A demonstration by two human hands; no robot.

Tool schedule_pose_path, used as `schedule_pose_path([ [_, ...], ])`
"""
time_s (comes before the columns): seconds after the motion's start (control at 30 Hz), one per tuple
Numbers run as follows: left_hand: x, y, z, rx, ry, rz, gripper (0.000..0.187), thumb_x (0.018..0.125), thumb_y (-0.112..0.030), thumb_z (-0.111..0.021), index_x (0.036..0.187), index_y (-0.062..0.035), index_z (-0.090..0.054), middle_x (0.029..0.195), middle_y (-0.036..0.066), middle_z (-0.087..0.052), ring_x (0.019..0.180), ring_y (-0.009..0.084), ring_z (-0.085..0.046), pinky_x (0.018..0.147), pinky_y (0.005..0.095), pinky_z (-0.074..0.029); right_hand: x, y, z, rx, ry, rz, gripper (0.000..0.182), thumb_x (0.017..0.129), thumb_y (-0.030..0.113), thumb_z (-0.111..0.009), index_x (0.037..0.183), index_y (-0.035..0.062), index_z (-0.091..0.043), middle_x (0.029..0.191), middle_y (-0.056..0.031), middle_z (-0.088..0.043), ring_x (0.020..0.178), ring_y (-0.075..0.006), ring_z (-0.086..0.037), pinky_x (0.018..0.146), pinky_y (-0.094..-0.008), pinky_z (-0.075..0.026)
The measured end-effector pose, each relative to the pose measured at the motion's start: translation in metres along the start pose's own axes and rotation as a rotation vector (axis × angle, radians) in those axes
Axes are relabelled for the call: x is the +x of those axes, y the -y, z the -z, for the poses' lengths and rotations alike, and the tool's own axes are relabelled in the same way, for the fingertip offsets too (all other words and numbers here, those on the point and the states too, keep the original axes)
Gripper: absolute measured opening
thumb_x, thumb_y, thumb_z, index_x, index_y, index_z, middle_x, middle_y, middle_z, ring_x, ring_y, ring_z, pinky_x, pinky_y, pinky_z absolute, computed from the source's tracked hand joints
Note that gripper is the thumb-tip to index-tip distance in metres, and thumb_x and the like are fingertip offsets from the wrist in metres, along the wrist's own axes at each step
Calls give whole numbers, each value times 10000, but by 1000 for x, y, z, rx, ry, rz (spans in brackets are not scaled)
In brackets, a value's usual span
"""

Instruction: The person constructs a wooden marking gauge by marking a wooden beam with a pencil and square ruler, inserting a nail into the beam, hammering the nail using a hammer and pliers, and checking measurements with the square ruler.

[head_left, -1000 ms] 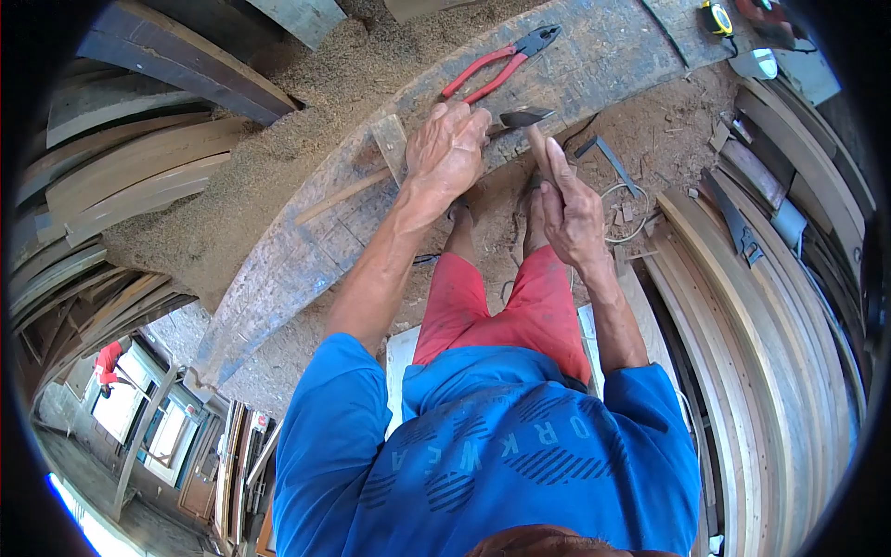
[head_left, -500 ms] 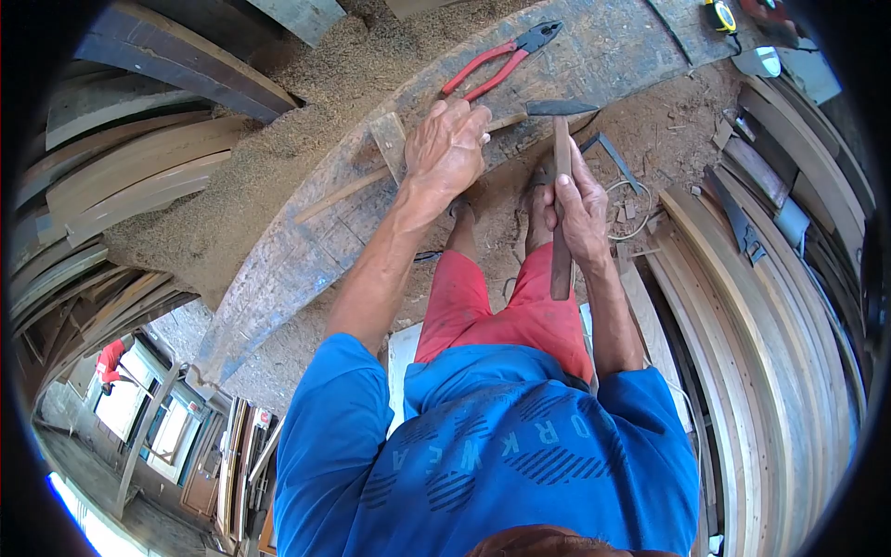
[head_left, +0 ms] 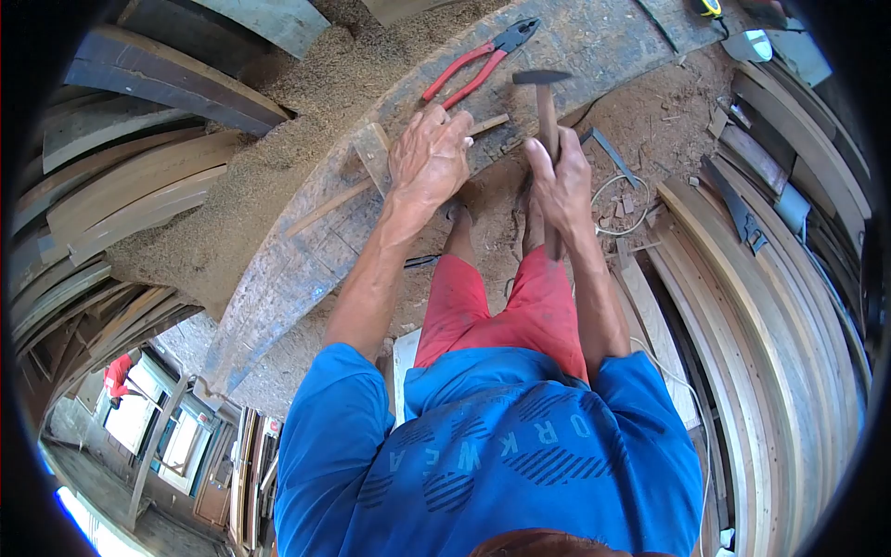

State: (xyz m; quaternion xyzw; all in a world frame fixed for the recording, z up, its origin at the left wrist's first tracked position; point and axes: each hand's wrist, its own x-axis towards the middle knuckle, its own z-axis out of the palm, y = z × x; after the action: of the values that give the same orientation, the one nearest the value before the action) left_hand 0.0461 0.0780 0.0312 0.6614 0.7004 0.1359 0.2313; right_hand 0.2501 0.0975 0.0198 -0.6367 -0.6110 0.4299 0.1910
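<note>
My right hand (head_left: 562,182) is wrapped round the wooden handle of a hammer (head_left: 547,107), its dark head raised over the bench's near edge. Bent fingers of my left hand (head_left: 429,160) rest over a thin wooden stick (head_left: 327,208) that lies across the worn workbench (head_left: 278,278); whatever the fingertips pinch is hidden. A short flat wood piece (head_left: 373,156) crosses the stick just left of that hand. Red-handled pliers (head_left: 478,63) lie on the bench just beyond my left hand.
Curved boards are stacked at right (head_left: 742,343) and left (head_left: 139,186). A handsaw (head_left: 735,209) lies on the right stack. A metal square (head_left: 610,156) and a cable loop are on the ground. A tape measure (head_left: 711,8) sits far right. Another person in red (head_left: 119,379) is far left.
My right hand has lifted the hammer up and to the left. My left hand stays over the stick, and the whole view has shifted slightly.
</note>
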Motion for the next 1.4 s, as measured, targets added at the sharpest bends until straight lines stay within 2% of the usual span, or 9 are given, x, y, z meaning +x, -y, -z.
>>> schedule_pose_path([
  [0.13,1,0,-1,-30,44,35,185,813,-126,-722,962,-77,-624,871,146,-578,883,380,-618,763,491,-488,35,15,-14,-232,-3,-78,619,904,547,-667,988,-56,-552,853,-313,-674,831,-501,-670,703,-543,-515],
  [0.3,11,-3,2,-116,213,152,267,826,-270,-752,989,-78,-664,977,172,-634,980,386,-627,818,501,-505,40,22,-12,-330,23,-107,688,885,601,-659,1010,-68,-555,819,-317,-668,845,-502,-674,714,-539,-523],
  [0.5,21,-8,-8,-99,169,295,320,881,-381,-712,946,-68,-694,912,171,-688,920,368,-661,804,457,-505,43,16,-12,-311,40,-101,713,872,616,-665,1007,-77,-561,818,-319,-667,843,-502,-675,710,-538,-521],
  [0.8,15,10,-3,-351,43,57,164,888,-185,-669,1024,-94,-674,945,172,-676,903,373,-651,821,461,-506,42,16,-11,-266,35,-103,659,865,569,-699,1011,-59,-566,828,-328,-676,856,-503,-684,710,-549,-538],
  [1.03,-4,-6,6,64,76,63,173,819,-78,-708,971,-78,-627,910,145,-638,903,378,-636,757,471,-507,42,19,-7,-279,64,-123,645,916,548,-650,1093,-66,-564,849,-300,-680,849,-488,-686,720,-524,-523],
  [1.13,0,-5,5,36,38,43,156,817,-79,-707,942,-70,-615,872,135,-620,892,379,-635,740,468,-505,29,8,-5,42,-53,83,555,1000,392,-570,1361,-24,-497,849,-181,-697,696,-316,-700,634,-422,-537],
  [1.23,-2,-1,4,0,35,35,154,812,-73,-706,935,-72,-613,864,132,-615,884,375,-635,740,470,-503,-4,8,11,379,180,-103,578,1035,219,-476,1557,49,-297,824,-108,-665,566,-181,-622,543,-330,-512],
  [1.27,-2,-1,4,-11,31,37,156,809,-72,-706,933,-71,-612,864,131,-615,884,375,-635,740,470,-502,-15,9,13,445,208,-111,582,1051,182,-428,1592,81,-240,775,-28,-596,518,-58,-480,490,-234,-439],
  [1.4,-1,-1,3,-27,6,30,173,792,-64,-711,931,-66,-608,869,129,-619,883,371,-636,742,465,-505,-30,-8,15,608,349,-227,547,1057,192,-428,1577,87,-295,757,-20,-584,507,-59,-481,465,-234,-426],
])
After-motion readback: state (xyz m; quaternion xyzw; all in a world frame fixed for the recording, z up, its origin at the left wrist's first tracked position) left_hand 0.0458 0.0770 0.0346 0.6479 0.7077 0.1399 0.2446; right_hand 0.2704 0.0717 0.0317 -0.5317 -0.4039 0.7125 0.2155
